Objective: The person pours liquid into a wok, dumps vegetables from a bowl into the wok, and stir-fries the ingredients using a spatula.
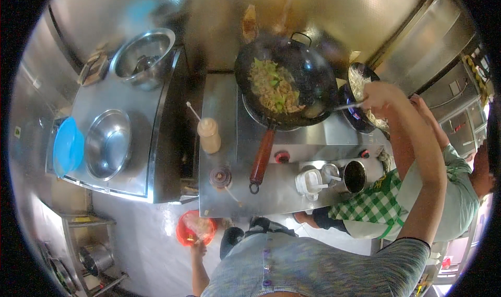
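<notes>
A black wok (317, 70) with a long wooden handle (263, 156) sits on the stove, holding cooked meat pieces and green vegetables (274, 85) on its left side. My right hand (380, 96) grips the metal handle of a wok spatula (346, 106); its blade rests low inside the wok's right side. Down at my left, beyond the counter's front edge, my left hand (199, 249) is at the near rim of a red plastic bowl (181, 229) and appears to hold it. Pale, blurred contents (197, 223) fill part of this bowl.
At right, a co-worker in a green checked apron (373, 197) stands close, beside a dark pan (344, 91) of pale shreds. Two squeeze bottles (209, 136) and white containers (309, 181) stand on the steel counter. Steel bowls (107, 144) and a blue basin (68, 146) occupy the left worktop.
</notes>
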Demonstrator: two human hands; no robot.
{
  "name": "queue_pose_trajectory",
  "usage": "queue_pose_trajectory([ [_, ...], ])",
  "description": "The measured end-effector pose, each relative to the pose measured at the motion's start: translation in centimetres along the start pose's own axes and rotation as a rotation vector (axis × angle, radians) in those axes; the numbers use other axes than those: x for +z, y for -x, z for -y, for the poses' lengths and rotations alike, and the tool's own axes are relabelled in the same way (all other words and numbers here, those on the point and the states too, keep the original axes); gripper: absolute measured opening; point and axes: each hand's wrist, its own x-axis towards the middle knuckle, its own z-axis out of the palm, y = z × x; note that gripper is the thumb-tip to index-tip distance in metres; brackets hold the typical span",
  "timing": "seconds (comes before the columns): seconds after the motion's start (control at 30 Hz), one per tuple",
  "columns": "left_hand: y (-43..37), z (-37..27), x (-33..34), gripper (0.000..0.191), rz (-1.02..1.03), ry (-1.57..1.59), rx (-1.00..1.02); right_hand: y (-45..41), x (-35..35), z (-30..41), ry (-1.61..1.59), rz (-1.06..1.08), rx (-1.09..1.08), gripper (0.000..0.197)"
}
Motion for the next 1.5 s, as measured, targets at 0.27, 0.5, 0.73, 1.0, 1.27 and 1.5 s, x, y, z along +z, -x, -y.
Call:
queue_pose_trajectory([
  [0.27,1.3,3.1,-0.9,0.019,-0.055,-0.044,-0.286,-8.0,-1.8,4.0,-0.516,-0.106,0.058,0.033],
  [0.5,1.0,3.3,-0.2,0.029,-0.104,-0.038,-0.146,-3.0,0.8,-0.9,-0.217,-0.011,0.071,0.035],
  [0.73,0.0,3.0,-1.5,0.029,-0.166,-0.159,-0.203,-6.8,4.6,7.6,-0.097,-0.621,0.183,0.021],
  [1.0,-1.3,1.8,-1.2,0.023,-0.164,0.034,-0.136,0.4,1.1,1.9,-0.128,-0.053,0.085,0.025],
  [1.27,0.1,2.6,-0.4,0.024,-0.116,-0.04,-0.153,-5.7,3.5,9.3,-0.365,-0.446,0.277,0.027],
  [1.5,-0.5,5.2,-1.1,0.026,-0.081,0.041,-0.183,-1.0,2.4,9.8,0.117,-0.603,0.189,0.031],
])
